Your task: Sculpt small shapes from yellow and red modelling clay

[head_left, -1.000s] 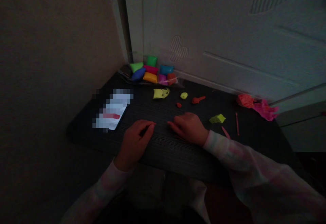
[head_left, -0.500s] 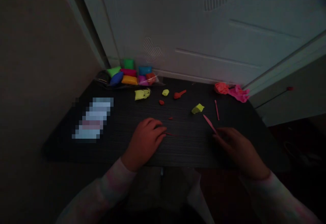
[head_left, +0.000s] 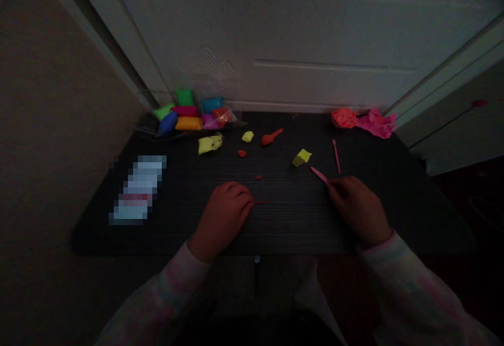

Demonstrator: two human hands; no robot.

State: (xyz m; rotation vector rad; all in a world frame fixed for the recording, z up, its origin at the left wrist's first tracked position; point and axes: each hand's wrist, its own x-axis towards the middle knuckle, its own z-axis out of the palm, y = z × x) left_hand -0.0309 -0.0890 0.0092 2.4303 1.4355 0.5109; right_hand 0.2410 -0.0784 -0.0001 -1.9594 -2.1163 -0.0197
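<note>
On the dark tabletop [head_left: 299, 230], my left hand [head_left: 223, 217] has its fingertips pinched at the near end of a thin red clay strand [head_left: 261, 202] that points right. My right hand [head_left: 356, 207] grips a pink plastic clay knife [head_left: 319, 175], its blade pointing up and left. Just beyond the blade tip lies a yellow clay block [head_left: 302, 157]. A small red clay bit [head_left: 258, 177] rests above the strand. Farther back are a red clay lump [head_left: 241, 153], a pale yellow lump [head_left: 248, 136] and a red spoon-shaped clay piece [head_left: 271, 136].
A bag of colourful clay packets [head_left: 189, 123] stands at the back left, near an opened yellow packet [head_left: 210, 144]. A pixelated bright sheet or screen [head_left: 139, 188] is at left. Right: a thin pink tool [head_left: 336, 156], coral clay [head_left: 344, 118], crumpled pink material [head_left: 378, 123]. A white door [head_left: 299, 88] borders the back.
My left fingers have closed together at the red strand's end. My right hand has shifted slightly forward along the knife, covering more of it. The whole view has tilted a little.
</note>
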